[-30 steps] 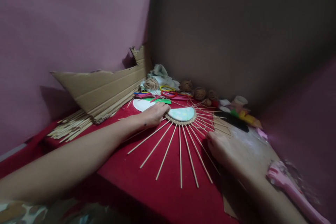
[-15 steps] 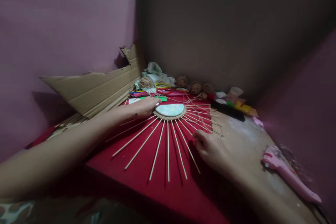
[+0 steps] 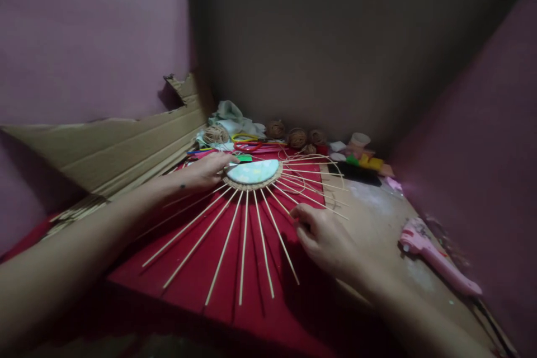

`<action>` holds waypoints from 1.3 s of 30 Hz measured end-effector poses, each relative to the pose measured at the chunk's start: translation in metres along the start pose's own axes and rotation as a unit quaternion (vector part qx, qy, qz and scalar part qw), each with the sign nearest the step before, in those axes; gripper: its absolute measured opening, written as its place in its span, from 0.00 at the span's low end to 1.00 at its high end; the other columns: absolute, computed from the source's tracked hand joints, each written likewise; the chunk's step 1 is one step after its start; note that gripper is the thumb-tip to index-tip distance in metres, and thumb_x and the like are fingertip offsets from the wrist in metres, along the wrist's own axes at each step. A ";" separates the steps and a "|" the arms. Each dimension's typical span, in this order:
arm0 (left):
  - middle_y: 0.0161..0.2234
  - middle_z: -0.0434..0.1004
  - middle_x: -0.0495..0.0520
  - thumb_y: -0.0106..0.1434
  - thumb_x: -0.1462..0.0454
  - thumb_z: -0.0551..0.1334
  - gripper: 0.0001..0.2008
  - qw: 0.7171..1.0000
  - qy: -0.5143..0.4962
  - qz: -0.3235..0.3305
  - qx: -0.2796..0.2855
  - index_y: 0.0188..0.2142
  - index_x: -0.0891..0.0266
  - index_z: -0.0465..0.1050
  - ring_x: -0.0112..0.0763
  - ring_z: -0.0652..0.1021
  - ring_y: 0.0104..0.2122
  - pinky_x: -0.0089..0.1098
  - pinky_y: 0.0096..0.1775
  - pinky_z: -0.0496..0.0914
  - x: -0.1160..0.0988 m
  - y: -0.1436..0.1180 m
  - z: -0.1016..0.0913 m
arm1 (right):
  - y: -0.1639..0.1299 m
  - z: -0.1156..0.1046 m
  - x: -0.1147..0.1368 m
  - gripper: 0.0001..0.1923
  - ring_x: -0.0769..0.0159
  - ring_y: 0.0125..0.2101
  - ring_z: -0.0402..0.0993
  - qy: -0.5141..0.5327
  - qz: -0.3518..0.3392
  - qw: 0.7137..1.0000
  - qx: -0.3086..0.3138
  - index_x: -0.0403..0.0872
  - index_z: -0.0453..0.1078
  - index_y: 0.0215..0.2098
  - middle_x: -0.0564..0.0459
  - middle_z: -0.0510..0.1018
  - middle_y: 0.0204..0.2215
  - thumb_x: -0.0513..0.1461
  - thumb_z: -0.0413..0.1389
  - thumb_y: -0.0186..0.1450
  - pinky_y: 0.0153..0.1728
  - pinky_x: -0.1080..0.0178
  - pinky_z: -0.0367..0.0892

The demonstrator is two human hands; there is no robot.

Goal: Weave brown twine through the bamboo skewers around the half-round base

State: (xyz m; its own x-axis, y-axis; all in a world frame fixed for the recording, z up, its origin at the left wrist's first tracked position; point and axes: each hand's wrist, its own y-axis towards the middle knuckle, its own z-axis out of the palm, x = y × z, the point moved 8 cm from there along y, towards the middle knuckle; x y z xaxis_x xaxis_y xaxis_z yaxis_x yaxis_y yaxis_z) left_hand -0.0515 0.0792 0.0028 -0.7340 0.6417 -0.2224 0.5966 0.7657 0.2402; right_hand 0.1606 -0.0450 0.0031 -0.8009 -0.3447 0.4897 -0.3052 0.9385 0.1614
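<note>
A half-round piece (image 3: 253,172) with a pale blue-green patterned top and a woven rim sits mid-view, and thin light sticks (image 3: 244,246) fan out from its curved edge. My left hand (image 3: 210,170) is closed at the piece's left end, its thumb and fingers by the straight edge. To the right, my right hand (image 3: 323,238) has its fingertips pinched on one of the sticks, partway along it. The palm side and the stick's outer end are hidden. Beneath lies a red cloth (image 3: 193,285), with the sticks' shadows on it.
A pink glue gun (image 3: 438,260) lies at right on the tan tabletop (image 3: 373,224). Twine balls (image 3: 297,138), scissors (image 3: 247,145), pale fabric (image 3: 230,114) and a small cup (image 3: 361,141) line the back. Cardboard (image 3: 109,148) leans against the left wall.
The camera view has shifted, so the scene sits further left. The sticks' front ends now stand further from their shadows, as if lifted. Both hands keep their holds.
</note>
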 end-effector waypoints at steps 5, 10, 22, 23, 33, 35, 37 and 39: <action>0.43 0.73 0.59 0.58 0.63 0.53 0.16 1.000 -0.020 -0.003 0.009 0.45 0.64 0.68 0.38 0.73 0.43 0.34 0.45 0.66 -0.009 0.009 0.004 | -0.013 0.008 0.000 0.06 0.69 0.23 0.64 0.000 0.016 0.999 0.046 0.45 0.67 0.33 0.51 0.74 0.25 0.34 0.49 0.58 0.24 0.66 0.55; 0.44 0.72 0.60 0.58 0.67 0.54 0.16 0.997 0.028 0.068 0.003 0.47 0.65 0.67 0.37 0.71 0.44 0.34 0.46 0.64 -0.033 0.028 0.012 | -0.022 0.021 -0.006 0.11 0.67 0.27 0.70 0.021 0.004 0.997 0.072 0.46 0.70 0.38 0.50 0.77 0.28 0.33 0.49 0.59 0.28 0.65 0.59; 0.47 0.70 0.59 0.60 0.61 0.57 0.18 0.996 0.031 0.000 0.080 0.50 0.65 0.68 0.38 0.69 0.47 0.33 0.49 0.62 -0.051 0.046 0.008 | 0.043 -0.004 -0.007 0.09 0.65 0.33 0.69 -0.084 -0.059 0.993 -0.064 0.45 0.71 0.37 0.48 0.73 0.38 0.32 0.51 0.61 0.33 0.64 0.60; 0.47 0.69 0.59 0.59 0.61 0.58 0.19 0.997 0.015 -0.001 0.080 0.50 0.65 0.68 0.38 0.69 0.47 0.33 0.49 0.62 -0.052 0.046 0.011 | 0.050 -0.001 -0.007 0.10 0.65 0.33 0.69 -0.106 -0.066 0.990 -0.066 0.46 0.71 0.40 0.48 0.72 0.40 0.33 0.51 0.61 0.32 0.64 0.59; 0.47 0.67 0.57 0.54 0.54 0.64 0.24 0.995 -0.070 0.008 0.077 0.48 0.62 0.68 0.43 0.64 0.48 0.37 0.49 0.59 -0.042 0.034 0.035 | 0.063 0.018 0.004 0.09 0.58 0.35 0.62 -0.282 -0.136 0.947 -0.067 0.42 0.68 0.32 0.45 0.73 0.32 0.32 0.46 0.65 0.35 0.60 0.55; 0.48 0.67 0.57 0.54 0.55 0.64 0.25 0.994 -0.072 0.005 0.083 0.49 0.61 0.67 0.43 0.64 0.49 0.37 0.50 0.58 -0.042 0.034 0.035 | 0.060 0.018 0.004 0.10 0.59 0.33 0.61 -0.280 -0.135 0.949 -0.056 0.43 0.67 0.32 0.46 0.73 0.29 0.32 0.45 0.65 0.34 0.60 0.54; 0.49 0.66 0.57 0.54 0.54 0.64 0.26 0.993 -0.075 0.004 0.093 0.50 0.61 0.66 0.42 0.63 0.49 0.37 0.50 0.57 -0.044 0.033 0.035 | 0.059 0.019 0.003 0.10 0.60 0.32 0.62 -0.257 -0.122 0.958 -0.033 0.43 0.67 0.33 0.46 0.73 0.29 0.32 0.44 0.65 0.33 0.61 0.54; 0.49 0.66 0.57 0.54 0.52 0.64 0.27 0.992 -0.076 0.004 0.101 0.51 0.60 0.66 0.43 0.63 0.49 0.37 0.50 0.57 -0.045 0.032 0.035 | 0.058 0.018 0.000 0.09 0.63 0.31 0.65 -0.222 -0.089 0.971 -0.010 0.43 0.66 0.35 0.46 0.74 0.31 0.33 0.44 0.66 0.31 0.63 0.55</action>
State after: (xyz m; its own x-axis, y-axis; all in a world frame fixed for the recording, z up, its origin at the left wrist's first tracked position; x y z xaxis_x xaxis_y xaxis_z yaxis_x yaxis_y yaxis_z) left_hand 0.0117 0.0764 -0.0130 -0.6807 0.6351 -0.3651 0.6663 0.7439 0.0520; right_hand 0.1342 0.0089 -0.0028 -0.8813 -0.4713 0.0351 -0.4520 0.8621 0.2291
